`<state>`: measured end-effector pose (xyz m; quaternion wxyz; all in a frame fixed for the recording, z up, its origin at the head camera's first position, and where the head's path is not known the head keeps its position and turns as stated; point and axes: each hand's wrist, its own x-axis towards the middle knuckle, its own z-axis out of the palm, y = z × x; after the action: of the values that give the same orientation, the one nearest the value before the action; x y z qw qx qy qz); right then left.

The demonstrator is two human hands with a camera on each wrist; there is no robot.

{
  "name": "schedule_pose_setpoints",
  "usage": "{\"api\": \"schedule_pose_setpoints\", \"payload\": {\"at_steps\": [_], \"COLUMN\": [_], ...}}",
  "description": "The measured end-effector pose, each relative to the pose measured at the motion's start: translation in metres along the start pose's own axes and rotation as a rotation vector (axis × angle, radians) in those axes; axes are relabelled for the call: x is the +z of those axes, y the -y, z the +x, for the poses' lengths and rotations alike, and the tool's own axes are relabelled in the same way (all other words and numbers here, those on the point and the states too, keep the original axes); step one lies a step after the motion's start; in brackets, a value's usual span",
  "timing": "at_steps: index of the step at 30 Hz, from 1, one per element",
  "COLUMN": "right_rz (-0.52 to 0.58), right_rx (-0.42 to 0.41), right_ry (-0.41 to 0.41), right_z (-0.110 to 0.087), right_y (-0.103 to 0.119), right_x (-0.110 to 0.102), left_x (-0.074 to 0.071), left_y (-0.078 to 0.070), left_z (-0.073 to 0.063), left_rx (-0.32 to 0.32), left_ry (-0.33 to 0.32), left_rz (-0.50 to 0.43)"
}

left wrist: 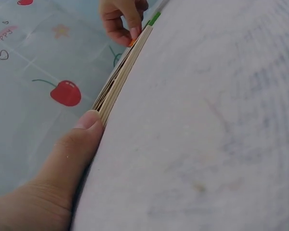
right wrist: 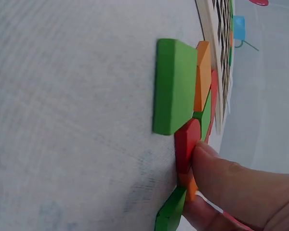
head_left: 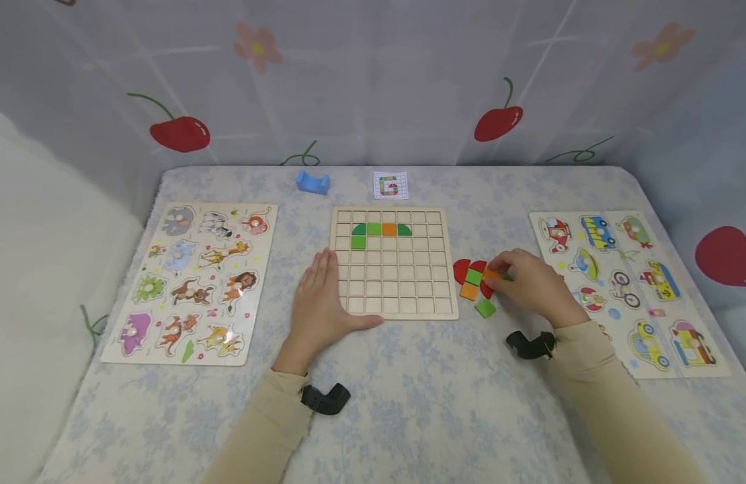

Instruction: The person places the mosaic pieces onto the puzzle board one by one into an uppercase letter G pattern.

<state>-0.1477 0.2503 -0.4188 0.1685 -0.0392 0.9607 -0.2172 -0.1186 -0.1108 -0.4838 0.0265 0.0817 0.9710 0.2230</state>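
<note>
A wooden grid board (head_left: 412, 272) lies mid-table, with green and orange tiles in its upper cells. My left hand (head_left: 324, 302) rests at its lower left corner, fingers straight along the left side and thumb (left wrist: 89, 125) against the near edge. Right of the board, my right hand (head_left: 527, 282) pinches an orange square tile (right wrist: 190, 186) within a small cluster of tiles. Its thumb touches a red rounded tile (right wrist: 187, 144). Around it lie a green square tile (head_left: 485, 308), another orange square tile (head_left: 469, 291) and further red pieces (head_left: 462, 270). The fingers partly hide the cluster.
Behind the board are a small pattern card (head_left: 390, 185) and a blue holder (head_left: 313, 183). An animal puzzle board (head_left: 261, 269) lies at the left, a vehicle puzzle board (head_left: 599, 349) at the right, partly under the right forearm. Curtains hang behind the table.
</note>
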Motion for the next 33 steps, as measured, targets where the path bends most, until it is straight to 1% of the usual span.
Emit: {"api": "schedule_pose_setpoints", "payload": {"at_steps": [3,8,13,17,19,22,28,33], "right_rz": [0.026,0.065,0.075,0.117,0.154,0.221,0.325,0.343], "right_rx": [-0.001,-0.01,-0.026,-0.062,-0.099,-0.162,-0.22,-0.245], "right_ry": [0.006,0.022,0.017,-0.028,-0.055,-0.062,-0.002,0.015], "right_z": [0.002,0.007,0.012,0.022,0.029,0.043,0.069,0.082], "right_y": [-0.002,0.0,0.013,0.028,0.038,0.057,0.109,0.147], "right_x": [0.0,-0.003,-0.011,-0.011,-0.006,0.006,0.034,0.054], "left_x": [0.0,0.0,0.002,0.003,0.003,0.003,0.002,0.001], "left_y": [0.0,0.001,0.002,0.003,0.003,0.003,0.003,0.003], "left_z": [0.0,0.0,0.0,0.0,0.0,0.0,0.001,0.0], "left_rx": [0.004,0.001,-0.001,-0.003,-0.008,-0.007,-0.001,0.01], "left_ry": [-0.008,-0.001,0.005,0.012,0.015,0.016,0.009,0.004], "left_rz": [-0.002,-0.004,-0.004,-0.005,-0.002,0.0,0.007,0.0]}}
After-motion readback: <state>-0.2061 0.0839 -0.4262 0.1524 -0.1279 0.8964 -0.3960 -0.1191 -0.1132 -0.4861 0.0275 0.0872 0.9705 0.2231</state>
